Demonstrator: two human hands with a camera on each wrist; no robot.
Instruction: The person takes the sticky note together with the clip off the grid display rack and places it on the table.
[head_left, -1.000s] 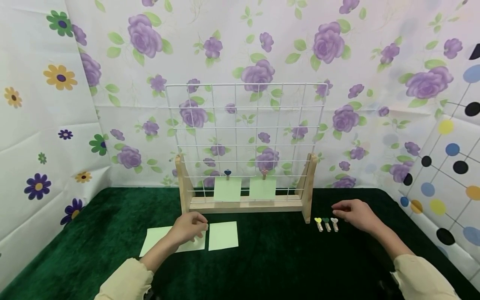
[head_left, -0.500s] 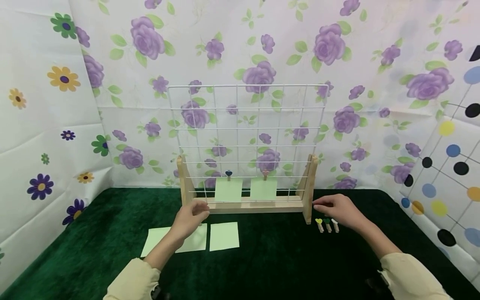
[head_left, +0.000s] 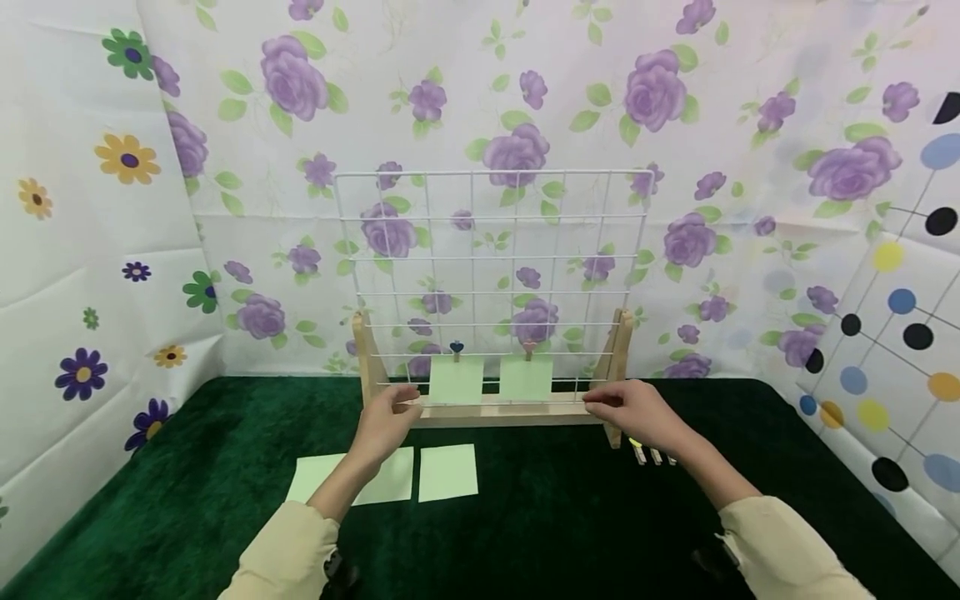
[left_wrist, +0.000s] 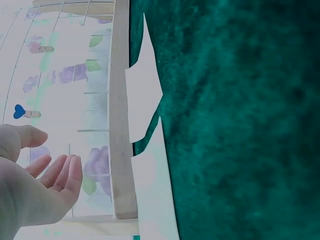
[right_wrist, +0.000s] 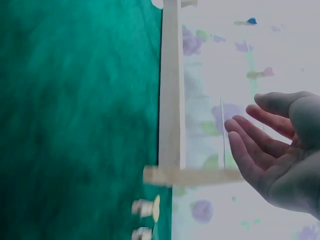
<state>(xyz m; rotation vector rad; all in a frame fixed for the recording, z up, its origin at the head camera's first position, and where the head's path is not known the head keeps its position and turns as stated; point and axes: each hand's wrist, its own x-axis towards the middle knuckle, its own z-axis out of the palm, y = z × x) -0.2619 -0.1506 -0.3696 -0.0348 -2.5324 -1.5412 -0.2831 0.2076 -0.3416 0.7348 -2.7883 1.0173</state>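
Your left hand (head_left: 384, 421) looks empty: fingers loosely curved, thumb held clear of them. Right hand (head_left: 637, 409) likewise, gap between thumb and fingers, nothing pinched. Left hung sheet (head_left: 457, 382) is just right of your left fingertips, under the blue peg (head_left: 457, 347); right hung sheet (head_left: 527, 379) is left of your right fingertips, under the pink peg (head_left: 528, 351). Can't tell if your fingertips touch the wire rack (head_left: 495, 410). Loose sheets (head_left: 448, 472) lie below your left fingers, spare pegs (head_left: 639, 455) below your right.

My read: you're between clips, squaring up on the hung pair. Next move probably calls for a light thumb-to-finger pinch; one peg each, so sheets could swing.
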